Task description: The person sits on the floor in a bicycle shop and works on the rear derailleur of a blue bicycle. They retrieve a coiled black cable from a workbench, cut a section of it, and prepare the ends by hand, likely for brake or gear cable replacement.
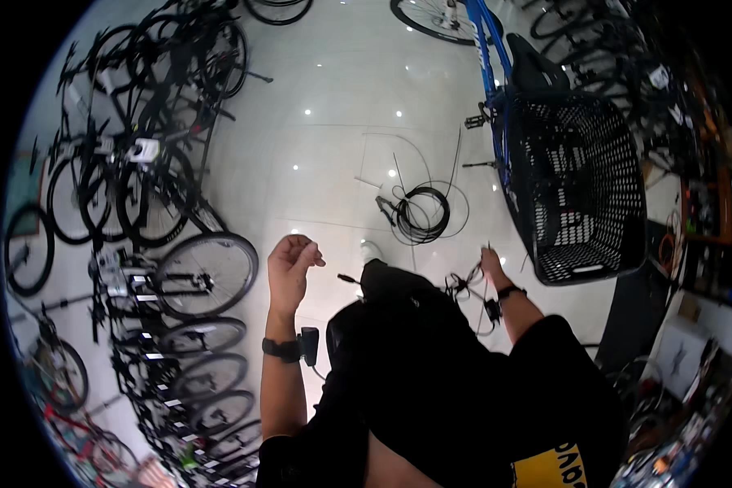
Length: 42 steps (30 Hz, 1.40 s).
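My left hand [294,259] is raised in front of me, left of my body. Its fingers are curled in with the thumb against them, and whatever may be in them is too small to make out. My right hand [491,265] reaches forward near the black basket [579,191], fingers closed around something thin and dark that I cannot name. Looped thin black cables [464,282] hang or lie just left of that hand. Ahead on the floor lies a coil of black cable [424,218] with loose wire ends sticking out.
Rows of parked bicycles line the left side, a grey-tyred wheel [207,275] being closest. A blue bicycle [484,61] stands ahead right beside the basket, its pedal [474,121] sticking out. Boxes and shelves [712,236] fill the far right. The pale tiled floor [325,163] is shiny.
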Tool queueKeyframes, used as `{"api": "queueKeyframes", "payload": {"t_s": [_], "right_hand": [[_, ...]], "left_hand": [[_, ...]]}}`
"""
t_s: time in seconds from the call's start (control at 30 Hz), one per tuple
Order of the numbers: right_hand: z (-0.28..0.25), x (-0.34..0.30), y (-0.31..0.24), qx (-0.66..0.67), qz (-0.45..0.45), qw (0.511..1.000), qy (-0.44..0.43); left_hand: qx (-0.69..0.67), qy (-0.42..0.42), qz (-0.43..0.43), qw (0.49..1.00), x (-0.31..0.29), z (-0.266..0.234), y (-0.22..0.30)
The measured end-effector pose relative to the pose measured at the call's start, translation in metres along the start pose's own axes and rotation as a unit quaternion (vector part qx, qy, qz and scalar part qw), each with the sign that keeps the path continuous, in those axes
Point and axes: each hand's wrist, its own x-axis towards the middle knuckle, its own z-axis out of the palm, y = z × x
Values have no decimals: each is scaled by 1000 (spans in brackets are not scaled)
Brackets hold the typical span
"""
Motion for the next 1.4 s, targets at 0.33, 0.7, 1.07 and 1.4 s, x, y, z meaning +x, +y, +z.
{"api": "queueKeyframes", "payload": {"t_s": [0.33,0.7,1.07,1.4], "right_hand": [[192,-110,-355,-135,-171,974,-67],[281,-171,-549,-35,-341,918,198],[294,-106,-602,-116,-320,849,404],[290,29,-535,-94,-256,872,407]], "left_hand": [[72,-274,7,959,194,-50,113],[79,-606,-22,791,406,19,151],[99,-732,-103,666,503,110,139],[153,-777,-187,582,592,182,11]]}}
